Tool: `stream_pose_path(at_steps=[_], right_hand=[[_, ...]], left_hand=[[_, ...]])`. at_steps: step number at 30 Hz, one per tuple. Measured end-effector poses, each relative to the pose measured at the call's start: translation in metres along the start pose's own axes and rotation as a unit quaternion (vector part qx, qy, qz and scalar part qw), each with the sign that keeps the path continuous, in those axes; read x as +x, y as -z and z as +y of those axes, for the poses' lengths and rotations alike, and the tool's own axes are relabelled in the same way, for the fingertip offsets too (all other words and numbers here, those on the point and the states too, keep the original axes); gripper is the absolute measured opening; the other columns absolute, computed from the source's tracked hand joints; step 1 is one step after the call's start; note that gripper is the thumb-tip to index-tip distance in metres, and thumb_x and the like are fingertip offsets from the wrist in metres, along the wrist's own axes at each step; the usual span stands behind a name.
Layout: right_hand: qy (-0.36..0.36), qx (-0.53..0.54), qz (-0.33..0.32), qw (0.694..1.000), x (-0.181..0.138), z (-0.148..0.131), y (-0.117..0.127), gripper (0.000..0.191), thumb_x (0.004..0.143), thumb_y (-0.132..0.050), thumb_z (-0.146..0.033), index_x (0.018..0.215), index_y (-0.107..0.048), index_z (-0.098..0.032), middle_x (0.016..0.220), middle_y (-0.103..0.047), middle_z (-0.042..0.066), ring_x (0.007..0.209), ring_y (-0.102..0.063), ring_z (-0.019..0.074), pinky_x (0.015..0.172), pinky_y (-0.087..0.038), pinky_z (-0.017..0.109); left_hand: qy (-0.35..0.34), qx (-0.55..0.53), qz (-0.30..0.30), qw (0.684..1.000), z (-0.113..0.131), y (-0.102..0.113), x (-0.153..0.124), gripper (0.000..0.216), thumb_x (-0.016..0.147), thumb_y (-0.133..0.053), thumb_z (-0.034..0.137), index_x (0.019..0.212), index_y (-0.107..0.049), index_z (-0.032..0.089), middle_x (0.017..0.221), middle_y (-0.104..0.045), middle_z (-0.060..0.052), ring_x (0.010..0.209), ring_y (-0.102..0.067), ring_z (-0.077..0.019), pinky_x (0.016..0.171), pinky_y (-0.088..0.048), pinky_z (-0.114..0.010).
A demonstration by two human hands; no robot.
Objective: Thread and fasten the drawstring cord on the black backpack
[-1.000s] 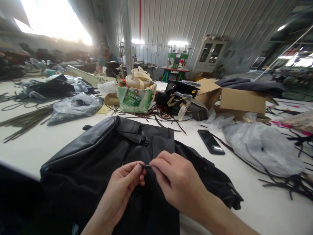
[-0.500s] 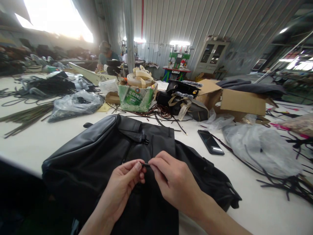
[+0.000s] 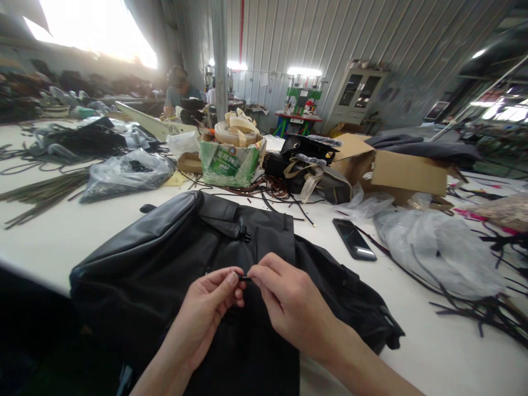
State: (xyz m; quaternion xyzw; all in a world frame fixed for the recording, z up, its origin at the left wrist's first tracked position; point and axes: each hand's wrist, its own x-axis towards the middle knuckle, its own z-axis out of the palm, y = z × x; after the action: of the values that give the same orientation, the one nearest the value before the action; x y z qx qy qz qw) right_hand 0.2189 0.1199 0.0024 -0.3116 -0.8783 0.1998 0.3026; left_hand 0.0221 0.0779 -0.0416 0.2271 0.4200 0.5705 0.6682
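— Hardly anything has moved since a second ago: both hands have drifted a touch up and left in the frame, and I see them keeping the same pinch.

— What are they pinching?

— My left hand and right hand meet at the lower middle of the frame. Thumb and forefinger of each are pressed together on a small black piece, one hand at each end, with the other fingers curled in. I cannot tell whether it is a cord end or a zip pull.

— And where is it?

— Just over the black bag, which lies flat on the white table and fills the lower centre and lower left. A black clip sits on the bag's flap above my fingers.

— Around it?

— I see a dark phone face up right of centre, near the bag but apart from it. A clear plastic bag lies further right. At upper centre stands a green carton with rolled tape, a cardboard box is to its right, and another person is far off at upper left.
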Motion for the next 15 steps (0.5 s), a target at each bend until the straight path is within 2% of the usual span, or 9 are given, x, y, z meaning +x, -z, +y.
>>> stream_pose_path(at_steps=[9, 15], right_hand=[[0.023, -0.013, -0.016, 1.000, 0.0049, 0.0021, -0.0010, 0.025, 0.108, -0.047, -0.002, 0.103, -0.066, -0.018, 0.099, -0.060, 0.004, 0.087, -0.058, 0.0172, 0.077, -0.048, 0.029], [0.051, -0.097, -0.036, 0.993, 0.0047, -0.0008, -0.0050, 0.022, 0.107, -0.048, -0.003, 0.104, -0.065, -0.017, 0.099, -0.060, 0.006, 0.088, -0.057, 0.0206, 0.077, -0.046, 0.034]], left_hand=[[-0.002, -0.001, -0.015, 1.000, -0.0006, 0.0012, 0.0008, 0.049, 0.073, -0.107, 0.044, 0.103, -0.089, 0.010, 0.084, -0.077, -0.010, 0.069, -0.067, -0.0118, 0.067, -0.059, -0.017], [-0.001, 0.014, -0.015, 1.000, -0.0005, 0.0031, 0.0006, 0.051, 0.072, -0.107, 0.046, 0.103, -0.089, 0.009, 0.081, -0.075, -0.009, 0.069, -0.066, -0.0123, 0.066, -0.059, -0.018]])
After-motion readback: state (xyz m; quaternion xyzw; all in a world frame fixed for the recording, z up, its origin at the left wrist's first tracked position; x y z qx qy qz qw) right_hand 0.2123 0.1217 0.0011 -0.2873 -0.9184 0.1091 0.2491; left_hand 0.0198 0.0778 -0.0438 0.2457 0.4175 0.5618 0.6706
